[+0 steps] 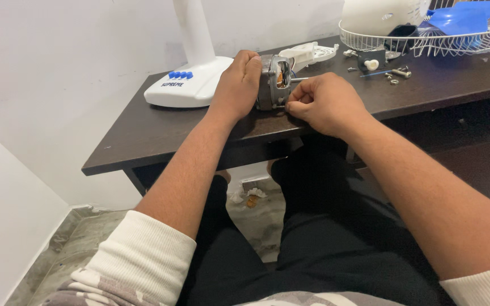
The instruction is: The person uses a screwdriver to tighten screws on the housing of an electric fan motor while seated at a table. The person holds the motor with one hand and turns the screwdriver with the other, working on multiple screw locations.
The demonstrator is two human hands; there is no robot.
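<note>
A small grey metal fan motor (274, 81) with copper windings showing stands on the dark brown table (160, 133). My left hand (238, 84) wraps around its left side and holds it steady. My right hand (320, 102) has its fingers pinched together at the motor's lower right edge, on something too small to make out. A thin shaft sticks out of the motor toward the right.
A white fan base (191, 82) with blue buttons and its pole stands at the left. A white plastic housing part (312, 54) lies behind the motor. Loose screws and nuts (399, 72), a wire fan guard (426, 38), a blue blade (467, 17) lie at the right.
</note>
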